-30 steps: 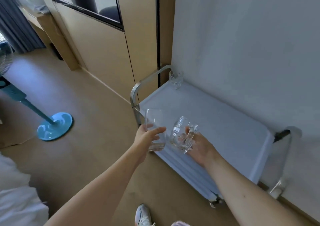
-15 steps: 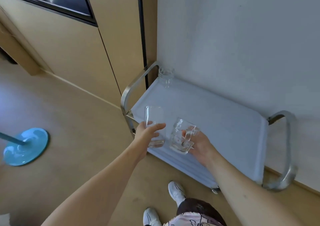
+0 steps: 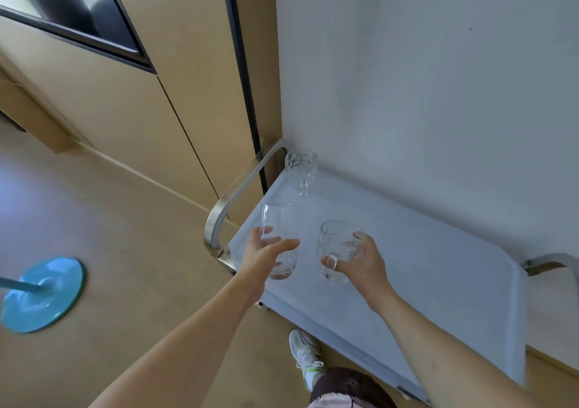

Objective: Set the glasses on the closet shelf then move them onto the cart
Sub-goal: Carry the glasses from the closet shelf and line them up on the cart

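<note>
Both upright, mouths up — the tall glass (image 3: 279,245) gripped in the left hand (image 3: 266,259), the glass mug (image 3: 340,249) in the right hand (image 3: 365,262) — over the cart (image 3: 438,270).

Home bedroom, wooden closet (image 3: 131,119), fan base (image 3: 42,293)

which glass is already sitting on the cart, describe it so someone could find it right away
Start at the white cart against the wall and go to its far left corner, just inside the curved metal handle. The small clear glass standing there is the one. Unlike the tall glass in the left hand and the handled glass in the right hand, no hand touches it.
</note>
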A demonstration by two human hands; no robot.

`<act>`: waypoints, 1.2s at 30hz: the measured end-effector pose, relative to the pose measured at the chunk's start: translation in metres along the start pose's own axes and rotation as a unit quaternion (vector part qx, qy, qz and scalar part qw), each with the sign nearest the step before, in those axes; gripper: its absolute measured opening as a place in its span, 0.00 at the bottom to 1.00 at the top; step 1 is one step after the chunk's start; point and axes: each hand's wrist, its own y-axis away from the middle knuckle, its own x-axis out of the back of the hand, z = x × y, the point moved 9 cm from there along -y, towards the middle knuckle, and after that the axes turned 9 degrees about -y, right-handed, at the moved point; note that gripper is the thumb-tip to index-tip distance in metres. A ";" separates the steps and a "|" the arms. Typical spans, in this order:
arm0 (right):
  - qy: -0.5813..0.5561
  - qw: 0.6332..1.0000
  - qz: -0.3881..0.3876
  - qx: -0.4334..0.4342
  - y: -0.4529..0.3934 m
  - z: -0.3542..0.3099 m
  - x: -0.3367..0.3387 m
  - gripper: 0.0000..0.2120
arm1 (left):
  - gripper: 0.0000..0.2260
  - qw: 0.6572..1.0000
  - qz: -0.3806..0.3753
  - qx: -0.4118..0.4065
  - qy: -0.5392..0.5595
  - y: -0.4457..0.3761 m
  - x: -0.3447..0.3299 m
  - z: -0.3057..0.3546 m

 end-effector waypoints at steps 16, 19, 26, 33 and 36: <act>0.075 0.993 -0.012 0.095 -0.161 -0.036 -0.001 0.44 | 0.34 0.991 0.088 -0.026 -0.092 -0.100 -0.018 0.029; 0.059 0.994 -0.026 0.094 -0.180 -0.037 -0.001 0.46 | 0.33 0.988 0.096 -0.034 -0.118 -0.109 -0.021 0.031; 0.057 0.991 -0.067 0.104 -0.209 -0.032 -0.006 0.52 | 0.34 0.984 0.117 -0.035 -0.128 -0.123 -0.028 0.033; 0.062 0.988 -0.069 0.125 -0.219 -0.035 -0.014 0.54 | 0.35 0.981 0.127 -0.036 -0.145 -0.125 -0.031 0.031; 0.061 0.988 -0.070 0.125 -0.221 -0.037 -0.016 0.55 | 0.35 0.981 0.127 -0.034 -0.146 -0.125 -0.032 0.030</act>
